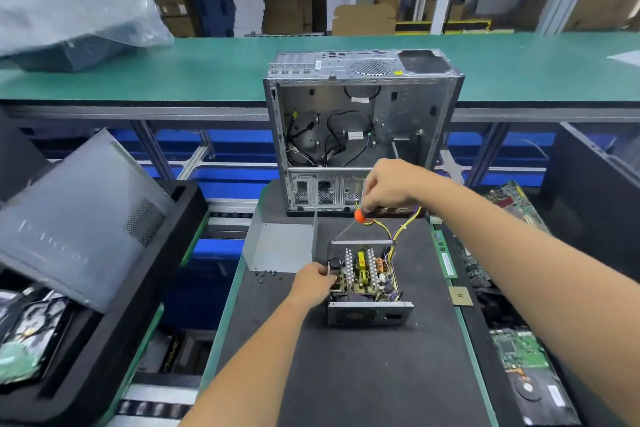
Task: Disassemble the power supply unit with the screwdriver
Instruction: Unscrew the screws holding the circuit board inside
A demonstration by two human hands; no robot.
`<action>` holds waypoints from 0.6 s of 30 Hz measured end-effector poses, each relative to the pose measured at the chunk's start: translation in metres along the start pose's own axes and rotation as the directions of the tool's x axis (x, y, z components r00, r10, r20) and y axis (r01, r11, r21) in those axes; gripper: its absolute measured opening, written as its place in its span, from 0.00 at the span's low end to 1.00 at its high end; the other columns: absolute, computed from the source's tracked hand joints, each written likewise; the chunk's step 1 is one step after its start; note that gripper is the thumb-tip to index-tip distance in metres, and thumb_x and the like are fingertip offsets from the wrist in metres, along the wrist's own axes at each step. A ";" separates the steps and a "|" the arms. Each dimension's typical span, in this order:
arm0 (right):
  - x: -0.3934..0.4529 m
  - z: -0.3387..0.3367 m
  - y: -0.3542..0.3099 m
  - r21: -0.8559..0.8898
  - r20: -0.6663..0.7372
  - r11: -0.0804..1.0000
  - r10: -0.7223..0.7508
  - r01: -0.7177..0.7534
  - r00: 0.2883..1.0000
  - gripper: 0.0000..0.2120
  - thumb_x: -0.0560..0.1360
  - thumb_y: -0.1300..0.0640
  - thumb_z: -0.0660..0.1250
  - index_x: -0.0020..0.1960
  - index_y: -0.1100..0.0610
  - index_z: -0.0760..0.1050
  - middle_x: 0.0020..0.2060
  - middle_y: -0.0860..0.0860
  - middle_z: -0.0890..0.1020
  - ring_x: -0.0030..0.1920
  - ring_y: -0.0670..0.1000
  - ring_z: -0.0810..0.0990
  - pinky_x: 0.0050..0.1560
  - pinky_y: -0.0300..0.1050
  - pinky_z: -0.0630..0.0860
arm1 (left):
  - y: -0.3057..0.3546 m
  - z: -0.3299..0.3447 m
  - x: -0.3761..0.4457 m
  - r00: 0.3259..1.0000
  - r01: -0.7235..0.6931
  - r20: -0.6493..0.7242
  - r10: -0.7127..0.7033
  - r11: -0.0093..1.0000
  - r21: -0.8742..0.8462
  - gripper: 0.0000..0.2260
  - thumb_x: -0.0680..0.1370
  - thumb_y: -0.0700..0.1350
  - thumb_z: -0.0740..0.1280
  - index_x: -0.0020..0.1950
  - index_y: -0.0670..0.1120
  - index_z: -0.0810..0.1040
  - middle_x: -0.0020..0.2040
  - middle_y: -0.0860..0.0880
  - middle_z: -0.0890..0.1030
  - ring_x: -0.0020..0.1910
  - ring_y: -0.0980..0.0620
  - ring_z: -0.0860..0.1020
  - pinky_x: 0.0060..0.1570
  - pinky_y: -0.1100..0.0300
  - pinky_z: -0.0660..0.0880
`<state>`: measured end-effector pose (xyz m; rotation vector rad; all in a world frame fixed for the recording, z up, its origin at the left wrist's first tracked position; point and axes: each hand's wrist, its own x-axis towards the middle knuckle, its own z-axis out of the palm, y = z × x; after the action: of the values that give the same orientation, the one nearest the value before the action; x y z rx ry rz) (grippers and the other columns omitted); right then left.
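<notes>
Gripping the screwdriver (363, 215) by its handle, the right hand (389, 185) angles its tip toward the open power supply unit (363, 279) on the black mat (363, 374); the left hand (313, 279) holds the unit's left edge. Its removed cover (280, 246) lies just left, an empty computer case (360, 128) beyond.

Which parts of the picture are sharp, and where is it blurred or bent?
Head view: the opened power supply unit and both hands are fairly sharp; the plastic bag at top left and the background boxes look smeared; the wide lens bends the green bench edge and stretches the forearms; light is even, without hard glare.
</notes>
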<state>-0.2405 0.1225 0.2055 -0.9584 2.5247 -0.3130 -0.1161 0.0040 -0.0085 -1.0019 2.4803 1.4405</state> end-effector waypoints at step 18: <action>0.062 0.069 -0.034 -0.272 0.139 0.957 -0.069 0.105 0.988 0.14 0.67 0.59 0.68 0.26 0.59 0.67 0.24 0.53 0.71 0.28 0.53 0.69 0.25 0.38 0.64 | -0.030 0.013 0.010 0.986 -0.020 0.145 0.076 0.937 -0.350 0.19 0.75 0.43 0.69 0.66 0.48 0.74 0.45 0.50 0.77 0.43 0.54 0.78 0.49 0.59 0.79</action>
<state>-0.2311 0.0516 0.1372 -1.1577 2.4531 0.0819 -0.1096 -0.0002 -0.0414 -0.8402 2.1995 1.9410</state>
